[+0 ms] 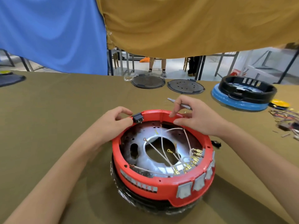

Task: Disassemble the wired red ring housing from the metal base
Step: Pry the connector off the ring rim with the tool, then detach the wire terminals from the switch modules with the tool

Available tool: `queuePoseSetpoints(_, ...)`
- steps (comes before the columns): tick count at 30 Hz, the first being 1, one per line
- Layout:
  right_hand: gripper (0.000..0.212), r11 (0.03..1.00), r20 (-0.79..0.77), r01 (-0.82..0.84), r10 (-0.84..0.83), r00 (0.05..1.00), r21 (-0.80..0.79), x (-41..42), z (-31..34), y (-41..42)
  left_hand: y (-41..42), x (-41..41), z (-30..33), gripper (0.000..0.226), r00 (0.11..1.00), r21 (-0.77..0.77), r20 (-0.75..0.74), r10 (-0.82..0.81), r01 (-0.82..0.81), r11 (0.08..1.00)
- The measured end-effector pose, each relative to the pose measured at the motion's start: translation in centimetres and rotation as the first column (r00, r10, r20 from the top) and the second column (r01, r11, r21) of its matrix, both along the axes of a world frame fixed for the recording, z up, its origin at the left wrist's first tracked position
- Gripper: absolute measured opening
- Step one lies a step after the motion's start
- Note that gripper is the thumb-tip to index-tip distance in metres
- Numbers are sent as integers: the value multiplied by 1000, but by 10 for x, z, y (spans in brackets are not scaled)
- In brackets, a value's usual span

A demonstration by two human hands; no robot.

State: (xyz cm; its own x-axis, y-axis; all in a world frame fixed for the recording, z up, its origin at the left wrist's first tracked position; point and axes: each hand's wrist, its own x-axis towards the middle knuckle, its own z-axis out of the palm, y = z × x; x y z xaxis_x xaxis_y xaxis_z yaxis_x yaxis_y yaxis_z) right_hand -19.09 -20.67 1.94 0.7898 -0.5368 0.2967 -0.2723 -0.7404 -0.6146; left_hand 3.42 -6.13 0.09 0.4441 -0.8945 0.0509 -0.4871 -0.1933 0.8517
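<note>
desk (56, 97): olive cloth covering it, running left to right
room: blue curtain (53, 34) hanging left, mustard curtain (194, 23) right, legs standing behind
left hand (113, 120): pinching black switch (138, 118) at ring's far-left rim
red ring housing (161, 188): sitting centre on metal base (150, 160); white wires (163, 147) lying inside, grey tabs showing in front
right hand (195, 117): fingers curling on far rim, holding screwdriver (171, 100)
far right: two dark lids (148, 81), blue-black ring (242, 94)

Both bare forearms reach forward, the left hand (115, 121) with fingers curled and pinching at the thumb, the right hand (196, 116) with fingers bent downward and thumb stretched out toward the left.
</note>
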Motion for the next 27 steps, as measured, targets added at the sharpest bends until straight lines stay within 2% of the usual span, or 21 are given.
queuePoseSetpoints(3, 26, 999, 74, -18, 16, 997, 28, 2, 0, -1, -2, -3, -1, 35, 997, -2, -32, -63, 63, 998)
queuePoseSetpoints(6, 22, 994, 195, 95, -105, 975, 62, -5, -1, 0, -1, -4, 1, 41, 996, -28, -55, -70, 69, 997)
queuePoseSetpoints(8, 26, 980, 165, 156, -175, 971, 121, -11, -3, 2, 0, -5, 1, 40, 996, -46, -64, -54, 51, 998)
queuePoseSetpoints(10, 30, 973, 78, 155, -170, 982, 174, -13, -7, 4, 0, -7, 0, 39, 997, -56, -68, -38, 34, 998)
queuePoseSetpoints(13, 35, 979, 47, 164, -171, 984, 122, -7, -10, 0, 3, -10, 1, 36, 997, -55, -65, -32, 28, 998)
queuePoseSetpoints(15, 36, 983, 42, 119, -126, 991, 143, -1, -7, -7, 10, -10, 4, 30, 998, 0, -12, -64, 64, 998)
queuePoseSetpoints(18, 34, 981, 52, 24, -35, 998, 193, 10, -2, -15, 19, -3, 19, 28, 981, 177, 119, -154, 132, 975)
queuePoseSetpoints(20, 33, 977, 70, -18, 3, 998, 213, 17, 1, -16, 16, 1, 29, 20, 974, 237, 123, -189, 156, 959)
queuePoseSetpoints(24, 26, 980, 64, 34, -48, 997, 194, 14, 4, -12, -10, -11, 30, 35, 930, 194, 282, -236, 185, 963)
queuePoseSetpoints(27, 29, 973, -34, 131, -127, 991, 189, -5, 3, -9, -20, -18, 25, 30, 895, 172, 346, -281, 233, 957)
